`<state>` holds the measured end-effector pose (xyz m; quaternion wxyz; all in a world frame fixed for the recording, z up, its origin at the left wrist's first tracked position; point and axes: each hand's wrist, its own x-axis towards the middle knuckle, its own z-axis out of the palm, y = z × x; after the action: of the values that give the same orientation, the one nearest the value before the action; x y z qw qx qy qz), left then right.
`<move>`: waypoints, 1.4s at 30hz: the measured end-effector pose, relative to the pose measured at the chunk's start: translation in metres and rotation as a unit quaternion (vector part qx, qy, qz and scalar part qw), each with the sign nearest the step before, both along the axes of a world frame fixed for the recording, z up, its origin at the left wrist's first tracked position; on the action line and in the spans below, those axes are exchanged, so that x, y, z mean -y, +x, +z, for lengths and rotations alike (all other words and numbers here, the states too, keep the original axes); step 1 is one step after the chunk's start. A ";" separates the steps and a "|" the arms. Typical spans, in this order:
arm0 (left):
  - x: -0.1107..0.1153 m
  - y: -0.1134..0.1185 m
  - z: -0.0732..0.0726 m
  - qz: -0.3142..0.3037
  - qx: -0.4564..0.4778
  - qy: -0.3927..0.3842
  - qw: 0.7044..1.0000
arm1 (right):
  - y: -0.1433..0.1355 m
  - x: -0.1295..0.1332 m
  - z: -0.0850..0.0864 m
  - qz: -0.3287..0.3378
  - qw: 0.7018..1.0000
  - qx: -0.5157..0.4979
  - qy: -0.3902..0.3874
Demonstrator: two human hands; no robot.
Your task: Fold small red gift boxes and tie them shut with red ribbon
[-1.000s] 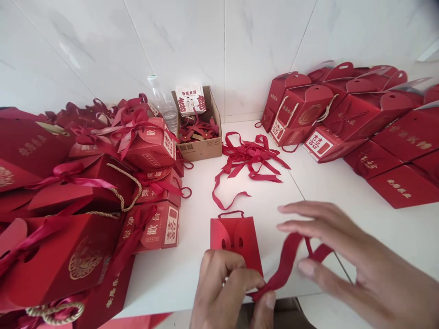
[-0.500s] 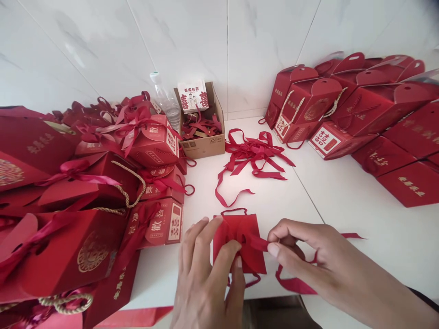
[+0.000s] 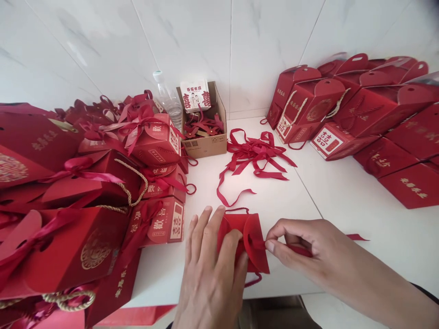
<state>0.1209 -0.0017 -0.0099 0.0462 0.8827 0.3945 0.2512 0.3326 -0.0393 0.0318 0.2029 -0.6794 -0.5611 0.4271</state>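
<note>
A small red gift box stands near the front edge of the table, its top flaps partly raised and a thin cord handle on its far and near sides. My left hand grips it from the left, with thumb and index finger bent in at the gap between the flaps; those fingertips are partly hidden. Out of the hole in the right flap runs a red ribbon. My right hand pinches this ribbon just right of the box. Its tail shows beyond my wrist.
Finished-looking red boxes with bows are piled at the left. More red boxes are stacked at the right. Loose ribbons lie mid-table, beside a cardboard box and a plastic bottle near the tiled wall.
The right flap of the gift box has lifted and the gap between the flaps has widened. My left fingers have moved into it. The ribbon loop below my right hand is gone from view.
</note>
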 end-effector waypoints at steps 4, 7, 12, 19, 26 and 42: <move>-0.003 -0.001 0.001 0.006 0.021 -0.026 0.999 | 0.003 0.000 -0.001 0.011 1.000 0.020 0.001; -0.004 -0.002 0.000 -0.020 0.010 -0.034 0.999 | 0.007 -0.002 0.003 0.025 0.999 0.042 -0.011; -0.004 0.000 0.000 -0.016 0.027 -0.045 0.998 | 0.010 -0.007 0.013 0.038 0.999 0.032 -0.021; -0.006 0.000 0.000 -0.022 0.031 -0.047 0.998 | 0.010 -0.005 0.015 0.038 0.998 0.037 0.024; -0.008 -0.001 -0.002 -0.024 0.045 -0.074 0.996 | 0.005 -0.011 0.018 0.051 0.994 0.074 0.068; -0.009 0.008 -0.006 -0.025 0.171 -0.176 0.969 | 0.002 -0.010 0.005 0.058 0.978 0.111 0.166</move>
<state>0.1289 0.0077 -0.0156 0.2742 0.8143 0.3965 0.3233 0.3346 -0.0298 0.0364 0.2245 -0.6456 -0.6817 0.2610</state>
